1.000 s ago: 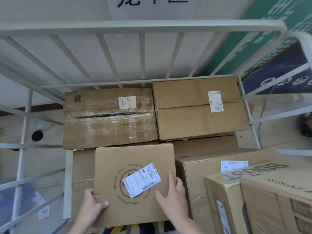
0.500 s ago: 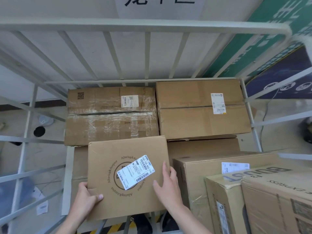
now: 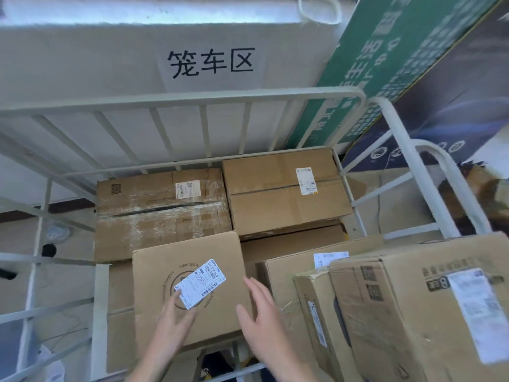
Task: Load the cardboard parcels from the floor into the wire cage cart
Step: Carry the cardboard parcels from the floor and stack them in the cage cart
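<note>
Inside the white wire cage cart [image 3: 192, 98], your near-square matte cardboard parcel [image 3: 220, 268] lies flat at front left, skewed slightly, its label [image 3: 201, 282] diagonal. Your right hand [image 3: 259, 312] and left hand [image 3: 176, 317] hover loose-fingered, perhaps touching it; both are blurred.

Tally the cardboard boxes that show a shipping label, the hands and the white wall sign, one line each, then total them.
Cardboard boxes with a label showing: 6
Hands, left hand and right hand: 2
White wall sign: 1
Total: 9
</note>
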The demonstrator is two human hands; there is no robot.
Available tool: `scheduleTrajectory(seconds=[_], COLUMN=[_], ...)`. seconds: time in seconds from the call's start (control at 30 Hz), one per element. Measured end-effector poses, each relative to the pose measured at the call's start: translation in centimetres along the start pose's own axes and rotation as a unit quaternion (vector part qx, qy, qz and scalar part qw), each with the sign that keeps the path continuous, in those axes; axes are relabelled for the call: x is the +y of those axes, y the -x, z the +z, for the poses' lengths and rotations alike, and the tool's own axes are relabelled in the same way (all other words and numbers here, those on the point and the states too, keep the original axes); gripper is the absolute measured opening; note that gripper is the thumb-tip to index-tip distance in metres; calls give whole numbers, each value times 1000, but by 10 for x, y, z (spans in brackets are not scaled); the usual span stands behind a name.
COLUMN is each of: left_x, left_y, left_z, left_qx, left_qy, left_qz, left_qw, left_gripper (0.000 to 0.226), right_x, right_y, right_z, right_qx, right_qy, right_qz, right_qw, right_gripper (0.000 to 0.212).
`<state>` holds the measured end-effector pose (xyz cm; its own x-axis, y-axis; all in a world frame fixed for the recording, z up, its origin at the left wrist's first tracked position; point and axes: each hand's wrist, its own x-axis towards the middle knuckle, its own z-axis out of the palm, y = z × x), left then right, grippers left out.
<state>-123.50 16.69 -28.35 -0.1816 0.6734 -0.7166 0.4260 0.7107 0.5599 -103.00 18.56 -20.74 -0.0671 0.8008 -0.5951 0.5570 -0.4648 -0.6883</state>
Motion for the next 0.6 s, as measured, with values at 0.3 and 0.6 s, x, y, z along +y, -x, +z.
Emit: scheduleTrajectory(seconds=[0.3,0.6], left_x=[91,187], left_y=[133,203], left_z=[127,234], left_qx=[-110,-152], left_qy=[59,197], left_qz=[71,62], left_qw=[990,967], left_gripper=[44,93], right_x=[22,122], right_y=[145,164], right_z=[-164,-372], right_qx=[140,397], right_qy=[3,25], right_qz=[-2,28], right_qw=[990,917], right_gripper=[57,57])
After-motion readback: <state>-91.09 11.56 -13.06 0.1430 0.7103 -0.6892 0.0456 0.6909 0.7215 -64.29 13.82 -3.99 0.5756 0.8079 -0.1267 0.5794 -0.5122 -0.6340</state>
